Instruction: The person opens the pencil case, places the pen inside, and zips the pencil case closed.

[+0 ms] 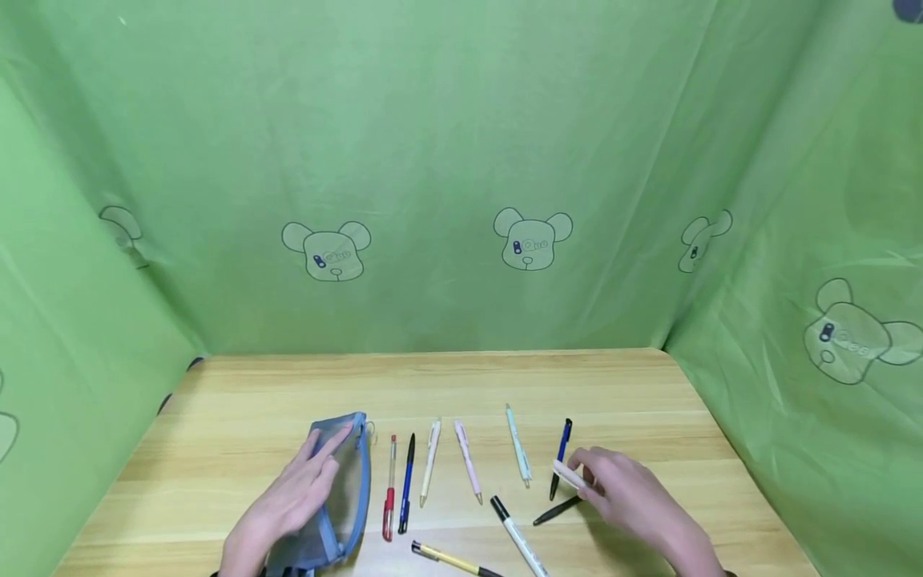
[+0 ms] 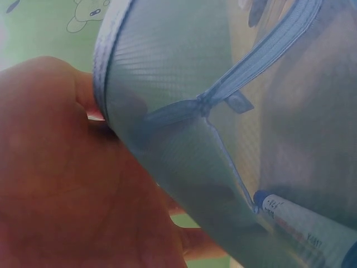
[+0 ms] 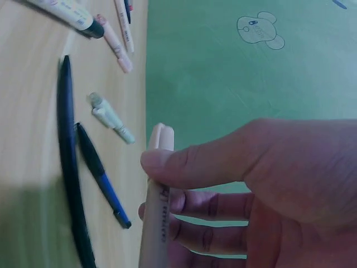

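My left hand lies on a blue mesh pouch with its fingers stretched over the top. In the left wrist view the pouch has its edge tucked against my thumb, its zipper partly open, and a white pen shows through the mesh. My right hand pinches a cream pen just above the table, thumb on top. A blue pen and a black pen lie right beside it.
A row of pens lies on the wooden table: red, dark blue, cream, pink, light teal. A white marker and a yellow pen lie nearer me. Green cloth walls close in three sides.
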`<state>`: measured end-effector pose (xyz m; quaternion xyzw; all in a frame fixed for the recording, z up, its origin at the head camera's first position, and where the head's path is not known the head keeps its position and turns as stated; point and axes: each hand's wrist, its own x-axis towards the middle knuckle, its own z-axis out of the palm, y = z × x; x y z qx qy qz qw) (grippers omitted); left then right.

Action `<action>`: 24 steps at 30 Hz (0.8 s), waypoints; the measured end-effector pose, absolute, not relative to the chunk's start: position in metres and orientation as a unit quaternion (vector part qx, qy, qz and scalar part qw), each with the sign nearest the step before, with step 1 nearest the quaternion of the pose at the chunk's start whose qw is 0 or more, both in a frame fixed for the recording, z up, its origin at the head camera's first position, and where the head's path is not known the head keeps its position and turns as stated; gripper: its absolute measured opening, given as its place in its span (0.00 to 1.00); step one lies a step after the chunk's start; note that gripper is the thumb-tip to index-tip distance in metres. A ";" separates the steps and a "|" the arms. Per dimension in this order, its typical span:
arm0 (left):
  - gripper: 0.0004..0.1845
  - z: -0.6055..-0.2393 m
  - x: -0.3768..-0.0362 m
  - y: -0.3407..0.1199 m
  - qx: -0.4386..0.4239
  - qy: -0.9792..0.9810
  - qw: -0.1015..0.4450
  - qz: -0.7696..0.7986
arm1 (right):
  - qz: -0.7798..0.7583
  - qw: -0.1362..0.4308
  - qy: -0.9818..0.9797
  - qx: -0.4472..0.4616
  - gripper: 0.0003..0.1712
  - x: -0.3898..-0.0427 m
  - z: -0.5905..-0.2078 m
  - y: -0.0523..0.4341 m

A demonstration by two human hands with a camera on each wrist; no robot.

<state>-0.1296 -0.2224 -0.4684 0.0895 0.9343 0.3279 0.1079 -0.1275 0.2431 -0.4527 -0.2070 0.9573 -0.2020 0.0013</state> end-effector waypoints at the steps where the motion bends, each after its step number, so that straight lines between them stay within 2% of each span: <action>1: 0.30 -0.469 -0.129 -0.223 0.089 0.934 0.108 0.328 | -0.201 -0.004 0.958 -0.203 0.15 -0.129 -0.451 0.241; 11: 0.30 -0.468 -0.129 -0.224 0.096 0.933 0.103 0.331 | -0.209 -0.033 0.961 -0.178 0.17 -0.146 -0.441 0.215; 24: 0.30 -0.468 -0.128 -0.224 0.084 0.935 0.104 0.328 | -0.252 -0.034 0.951 -0.176 0.18 -0.164 -0.427 0.188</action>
